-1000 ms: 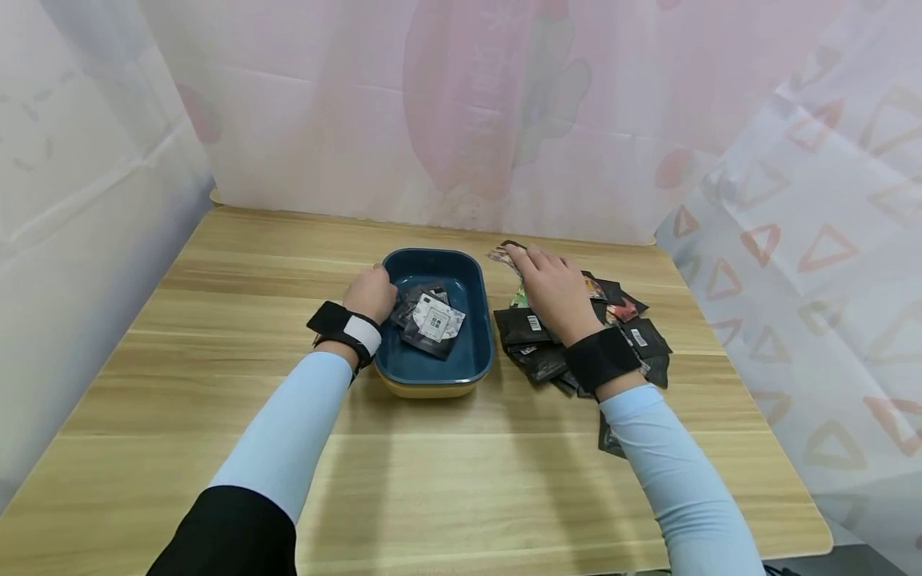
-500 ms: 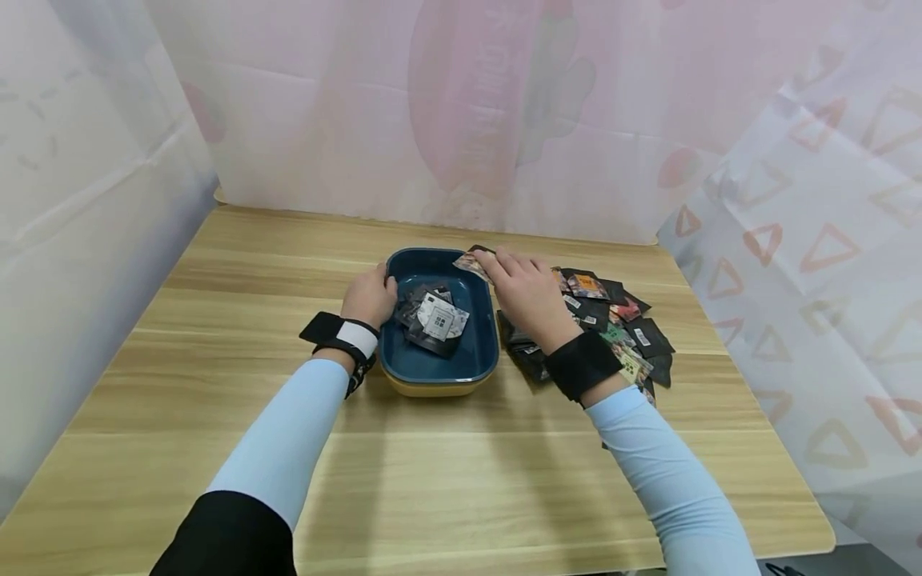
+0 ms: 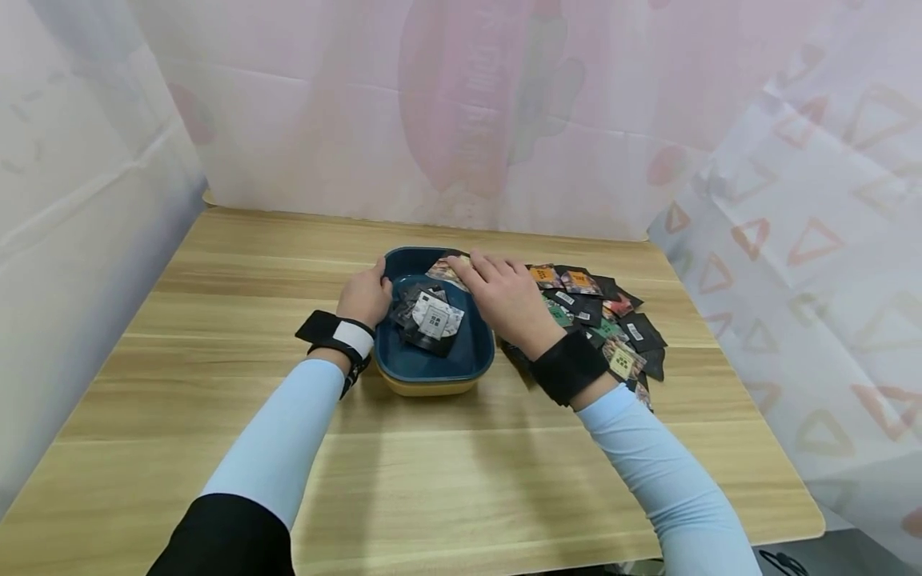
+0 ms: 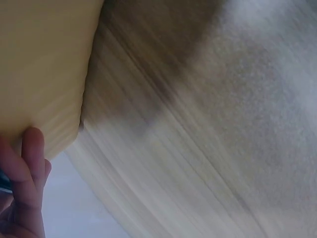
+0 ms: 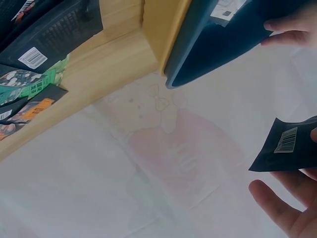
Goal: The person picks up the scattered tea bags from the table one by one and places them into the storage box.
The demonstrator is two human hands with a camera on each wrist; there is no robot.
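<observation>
A blue tray (image 3: 481, 349) with a yellow underside (image 4: 44, 69) stands mid-table and holds several small packets (image 3: 430, 318). My left hand (image 3: 366, 293) grips the tray's left rim, fingers over the edge (image 5: 291, 29). My right hand (image 3: 506, 294) pinches a dark packet (image 3: 446, 268) over the tray's far right corner. In the right wrist view that packet (image 5: 288, 144) is black with a barcode, held at my fingertips (image 5: 277, 208). A pile of packets (image 3: 607, 320) lies just right of the tray.
The wooden table (image 3: 461, 480) is enclosed by pale curtain walls (image 3: 461, 120) at the back and both sides. Bare wood runs in front of the tray and to its left. The table's right edge (image 3: 792, 448) is near the pile.
My right hand has lifted a packet from the pile and carried it left, to above the tray. My left hand has stayed on the tray's rim.
</observation>
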